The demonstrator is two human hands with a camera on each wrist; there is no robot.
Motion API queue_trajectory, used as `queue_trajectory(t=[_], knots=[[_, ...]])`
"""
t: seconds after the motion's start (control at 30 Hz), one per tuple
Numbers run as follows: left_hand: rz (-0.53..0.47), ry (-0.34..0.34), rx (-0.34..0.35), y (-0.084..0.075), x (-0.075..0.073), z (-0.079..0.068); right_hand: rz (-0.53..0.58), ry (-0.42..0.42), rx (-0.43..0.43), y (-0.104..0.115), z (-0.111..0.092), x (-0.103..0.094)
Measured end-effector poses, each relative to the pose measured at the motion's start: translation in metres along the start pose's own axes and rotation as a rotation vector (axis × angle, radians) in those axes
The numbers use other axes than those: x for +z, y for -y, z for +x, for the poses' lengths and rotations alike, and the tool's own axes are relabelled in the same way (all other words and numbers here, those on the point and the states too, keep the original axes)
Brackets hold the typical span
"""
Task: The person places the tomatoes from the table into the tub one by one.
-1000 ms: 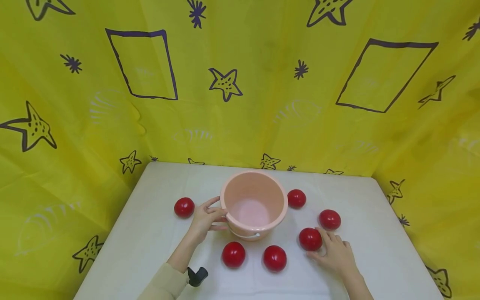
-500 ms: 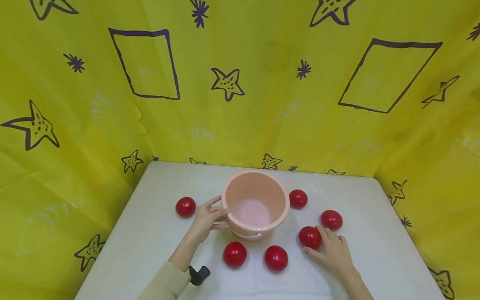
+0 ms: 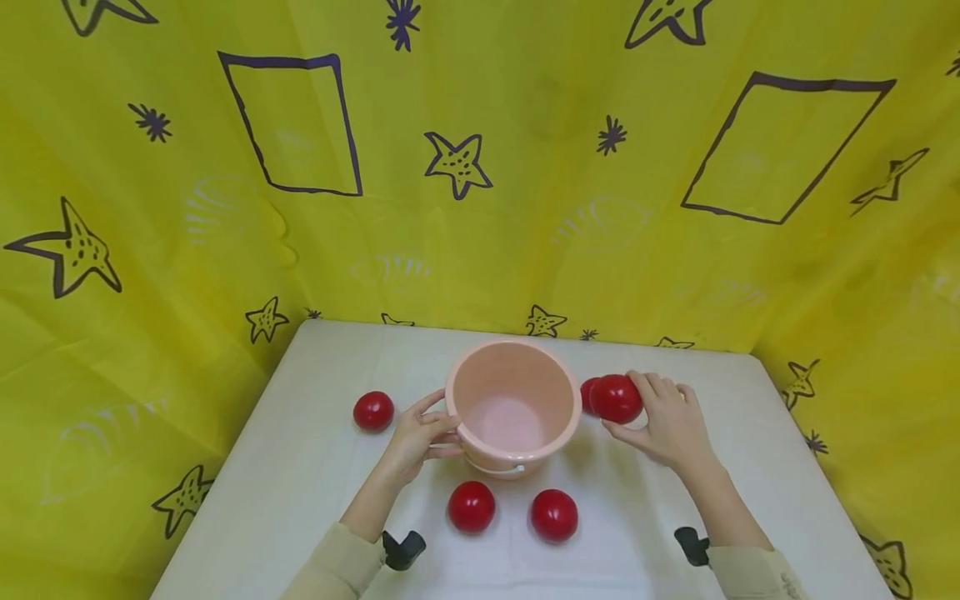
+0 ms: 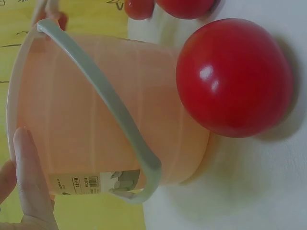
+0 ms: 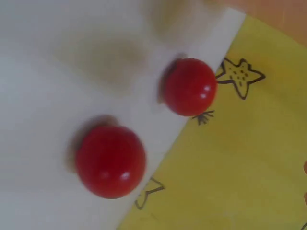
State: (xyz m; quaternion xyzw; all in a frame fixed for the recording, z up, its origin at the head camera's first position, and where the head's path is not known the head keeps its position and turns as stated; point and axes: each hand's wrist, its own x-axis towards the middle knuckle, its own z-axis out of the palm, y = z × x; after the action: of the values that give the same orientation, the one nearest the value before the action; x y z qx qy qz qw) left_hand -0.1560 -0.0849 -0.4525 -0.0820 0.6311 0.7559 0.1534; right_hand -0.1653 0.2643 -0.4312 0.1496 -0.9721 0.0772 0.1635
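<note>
A pink bucket (image 3: 517, 454) with a pale handle (image 4: 103, 88) stands upright on the white table, its inside bare. My left hand (image 3: 416, 442) holds the bucket's left rim. To the right of the bucket, my right hand (image 3: 671, 421) grips a shiny red tomato (image 3: 617, 399) between thumb and fingers, raised off the table. Behind that one, another tomato (image 3: 587, 395) is partly covered. The right wrist view has two tomatoes on the table, a nearer tomato (image 5: 111, 162) and a farther tomato (image 5: 190, 87); one of them is hidden by my hand in the head view.
Two tomatoes lie in front of the bucket, a left tomato (image 3: 471, 507) and a right tomato (image 3: 554, 515). One more tomato (image 3: 373, 412) sits left of my left hand. A yellow curtain (image 3: 525, 233) with star drawings surrounds the white table (image 3: 300, 500).
My right hand has lifted the tomato from the table and carried it away from me, up beside the bucket's rim. The left hand stays at the bucket.
</note>
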Motion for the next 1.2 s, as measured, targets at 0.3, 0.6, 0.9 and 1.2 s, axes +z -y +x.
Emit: queue_trajectory(t=[0.3,0.6,0.9,1.2], knots=[[-0.003,0.004,-0.011,0.000,0.002,0.001,0.021,-0.013,-0.161,0.041,0.048,-0.015],[-0.020,0.007,-0.002,0.000,0.004,0.001,-0.036,0.120,-0.303,0.088,0.078,0.009],[0.018,0.008,-0.015,0.002,0.002,0.001,-0.112,0.300,-0.386,0.117,0.095,0.042],[0.021,-0.008,-0.016,0.002,0.001,0.000,-0.252,0.461,-0.419,0.128,0.107,0.067]])
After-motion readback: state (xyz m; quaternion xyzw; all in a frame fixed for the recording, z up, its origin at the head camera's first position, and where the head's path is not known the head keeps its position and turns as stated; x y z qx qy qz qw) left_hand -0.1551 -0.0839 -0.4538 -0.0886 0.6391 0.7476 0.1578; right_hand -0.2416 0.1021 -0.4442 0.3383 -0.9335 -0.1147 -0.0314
